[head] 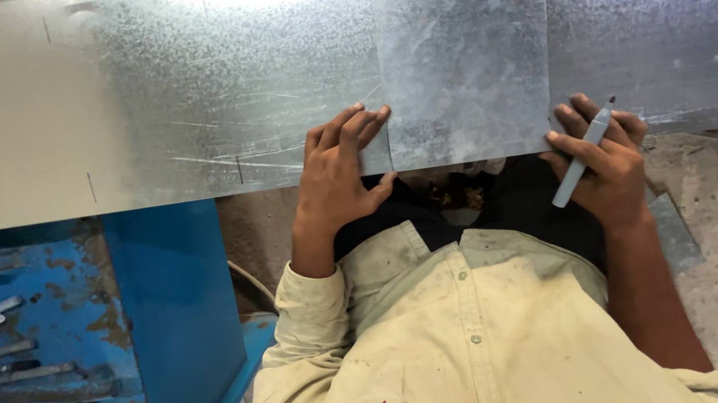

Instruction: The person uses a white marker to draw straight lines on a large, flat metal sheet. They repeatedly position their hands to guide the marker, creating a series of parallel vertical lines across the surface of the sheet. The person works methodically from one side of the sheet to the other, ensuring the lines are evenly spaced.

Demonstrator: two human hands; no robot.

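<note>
We see a small galvanized sheet (465,58) lying on top of a wider metal sheet (133,102) that spans the far half of the scene, the near edges of the two running in one line. The left hand (339,176) rests at the small sheet's near left corner, its fingers (359,128) spread and pressed flat on the metal, holding nothing (the fingertips just touch the small sheet's left edge). The right hand (604,165) sits at the near right corner, its fingers (578,145) curled around a grey marker (582,155) whose dark tip points away toward the far right, over the wide sheet. So the small sheet lies between the two hands. To the near left stands a blue workbench (172,291) with metal tools (0,355) scattered on it.
</note>
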